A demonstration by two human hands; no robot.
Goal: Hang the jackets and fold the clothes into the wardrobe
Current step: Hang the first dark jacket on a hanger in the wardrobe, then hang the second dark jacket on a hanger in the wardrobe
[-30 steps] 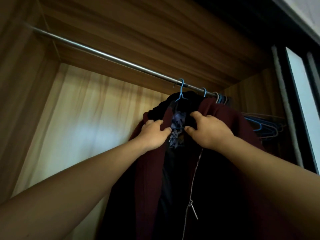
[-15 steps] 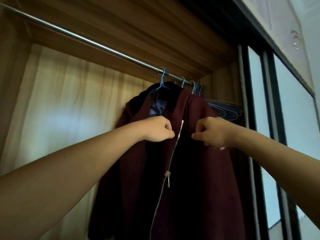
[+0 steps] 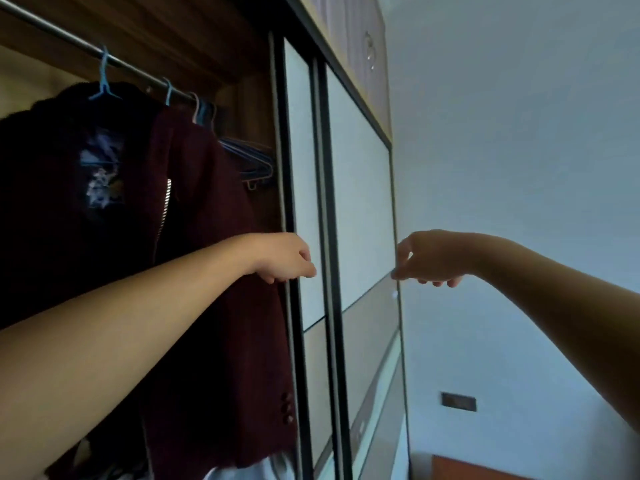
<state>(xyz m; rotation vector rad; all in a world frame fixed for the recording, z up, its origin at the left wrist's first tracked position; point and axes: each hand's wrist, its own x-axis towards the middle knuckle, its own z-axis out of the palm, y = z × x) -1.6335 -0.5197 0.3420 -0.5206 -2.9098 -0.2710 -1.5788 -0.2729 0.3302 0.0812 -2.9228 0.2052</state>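
Jacket (image 3: pixel 207 237): maroon, hung by blue hanger (image 3: pixel 168 93) from rail (image 3: pixel 69 43) to keep shape.
Left hand (image 3: pixel 284 258): fingers loosely curled, empty.
Right hand (image 3: pixel 429 258): loosely curled, empty.

The left arm (image 3: pixel 121 341) and the right arm (image 3: pixel 571 306) reach forward at about the same height, well apart. The left hand (image 3: pixel 284 258) hangs palm down, fingers loosely curled, holding nothing. The right hand (image 3: pixel 433 258) droops from the wrist, fingers relaxed and pointing down, empty.
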